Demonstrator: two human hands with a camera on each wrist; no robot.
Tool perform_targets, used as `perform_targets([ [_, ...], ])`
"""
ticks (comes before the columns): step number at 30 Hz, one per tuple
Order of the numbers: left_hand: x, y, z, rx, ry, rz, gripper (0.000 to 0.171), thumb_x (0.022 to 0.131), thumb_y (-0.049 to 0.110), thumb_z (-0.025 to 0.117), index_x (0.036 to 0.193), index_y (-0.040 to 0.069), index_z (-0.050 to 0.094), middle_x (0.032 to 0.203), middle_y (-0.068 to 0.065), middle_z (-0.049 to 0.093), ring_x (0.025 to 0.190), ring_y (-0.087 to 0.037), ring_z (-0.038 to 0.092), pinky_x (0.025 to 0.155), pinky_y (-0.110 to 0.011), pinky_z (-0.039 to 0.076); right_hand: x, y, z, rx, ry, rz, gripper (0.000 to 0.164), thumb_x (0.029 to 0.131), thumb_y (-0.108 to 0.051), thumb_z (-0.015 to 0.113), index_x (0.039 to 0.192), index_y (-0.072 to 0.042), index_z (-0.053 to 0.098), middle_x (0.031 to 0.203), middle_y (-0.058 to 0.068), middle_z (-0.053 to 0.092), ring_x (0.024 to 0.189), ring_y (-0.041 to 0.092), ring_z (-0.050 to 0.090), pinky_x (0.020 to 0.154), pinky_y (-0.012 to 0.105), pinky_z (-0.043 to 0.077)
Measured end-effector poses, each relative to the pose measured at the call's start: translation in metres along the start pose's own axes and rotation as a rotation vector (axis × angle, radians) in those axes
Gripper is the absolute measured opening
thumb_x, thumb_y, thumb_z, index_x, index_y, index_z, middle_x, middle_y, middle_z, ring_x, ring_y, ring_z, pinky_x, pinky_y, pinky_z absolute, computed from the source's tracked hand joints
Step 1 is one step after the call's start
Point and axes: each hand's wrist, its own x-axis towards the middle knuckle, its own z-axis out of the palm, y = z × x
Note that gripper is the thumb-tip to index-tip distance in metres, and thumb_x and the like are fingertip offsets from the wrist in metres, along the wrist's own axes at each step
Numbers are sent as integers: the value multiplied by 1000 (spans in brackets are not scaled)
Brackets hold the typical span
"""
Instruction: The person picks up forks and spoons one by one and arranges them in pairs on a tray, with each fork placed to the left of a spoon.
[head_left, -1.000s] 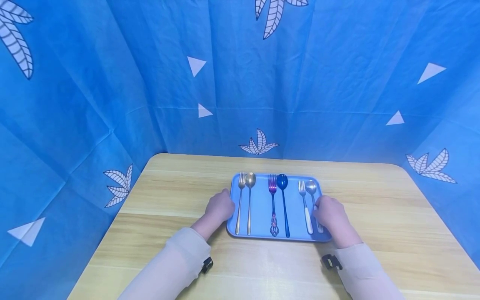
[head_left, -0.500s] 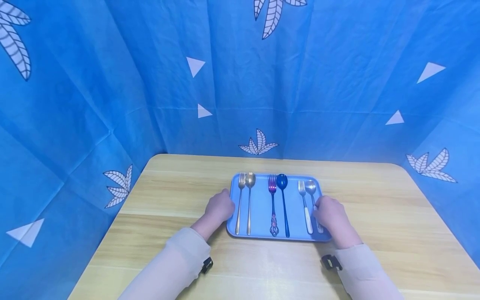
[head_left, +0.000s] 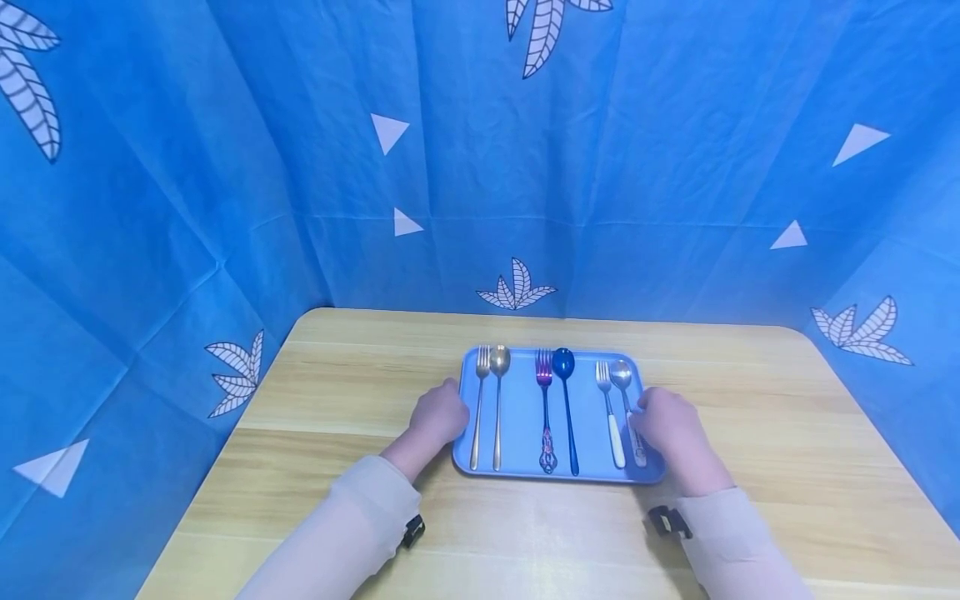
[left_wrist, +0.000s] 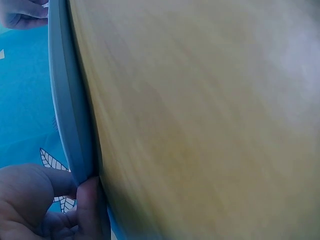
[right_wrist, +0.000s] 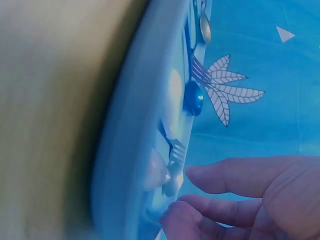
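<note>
A light blue tray (head_left: pixel 521 417) lies on the table. On its left are a gold fork (head_left: pixel 477 425) and gold spoon (head_left: pixel 499 361). In its middle sit a purple fork with an ornate handle (head_left: pixel 544 375) and a dark blue spoon (head_left: pixel 563 364). To the right lie a white-handled fork (head_left: pixel 615 440) and a silver spoon (head_left: pixel 621 373) with a pale handle. My left hand (head_left: pixel 441 412) pinches the tray's left rim, thumb and finger on it in the left wrist view. At the right rim, my right hand (head_left: pixel 671 425) has thumb and fingers parted, holding nothing.
The wooden table (head_left: pixel 360 350) extends around the tray. A blue curtain (head_left: pixel 637 167) with white leaves and triangles hangs behind and at both sides. Each sleeve has a black strap buckle (head_left: pixel 669 522) at the wrist.
My right hand has loosened from the tray's right rim and shifted slightly right, showing more of the silver spoon's handle. The left hand, tray and cutlery stay in place.
</note>
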Motion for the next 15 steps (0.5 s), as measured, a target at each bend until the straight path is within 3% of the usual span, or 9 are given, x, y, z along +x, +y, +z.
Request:
perform_targets([
  [3, 0, -1, 0, -7, 0, 4, 48, 98, 13, 48, 142, -8, 44, 124, -25, 62, 104, -38, 64, 87, -47, 54, 1, 3, -4, 6, -7, 15, 28, 90, -9, 64, 108, 12, 63, 93, 24, 66, 79, 32, 62, 70, 46, 54],
  [10, 2, -2, 0, -4, 0, 3, 49, 98, 14, 48, 142, -7, 44, 124, -25, 62, 105, -38, 64, 87, -48, 55, 3, 11, -7, 23, -33, 57, 29, 88, -4, 59, 110, 14, 59, 97, 26, 65, 85, 37, 62, 73, 48, 54],
  [15, 1, -2, 1, 2, -1, -2, 49, 99, 14, 48, 143, -7, 43, 126, -25, 61, 107, -39, 63, 89, -47, 54, 8, 15, -3, 5, -49, 55, 16, 88, -3, 59, 95, 10, 64, 82, 17, 64, 75, 30, 59, 66, 42, 52],
])
